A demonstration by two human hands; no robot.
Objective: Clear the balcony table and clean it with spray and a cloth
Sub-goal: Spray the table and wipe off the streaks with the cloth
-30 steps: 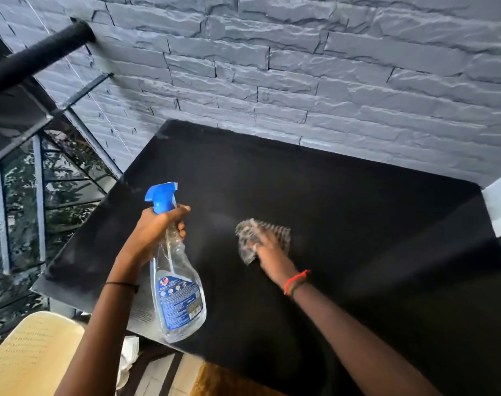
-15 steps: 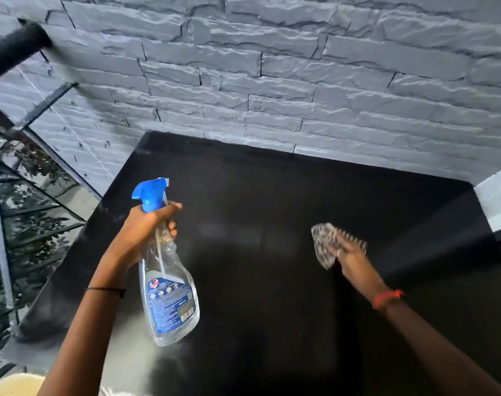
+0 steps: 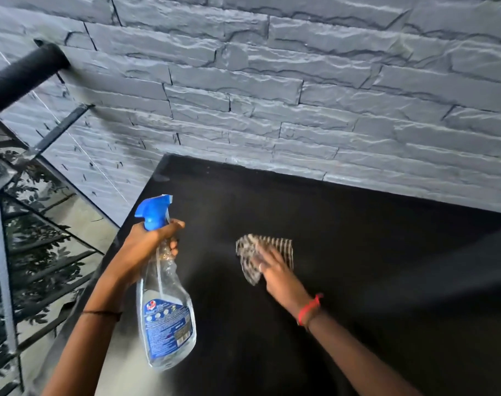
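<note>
Further left than before, the right hand (image 3: 278, 277) presses the cloth (image 3: 276, 244) flat on the table (image 3: 372, 247); the left hand (image 3: 145, 248) grips the spray bottle (image 3: 166, 324).

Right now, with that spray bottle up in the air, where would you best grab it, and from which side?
By the narrow neck just under the blue trigger head, coming in from the side, as the left hand does. The spray bottle hangs nearly upright; the head flares above the neck and the clear body widens below, so a wrapped grip likely won't slip.
</note>
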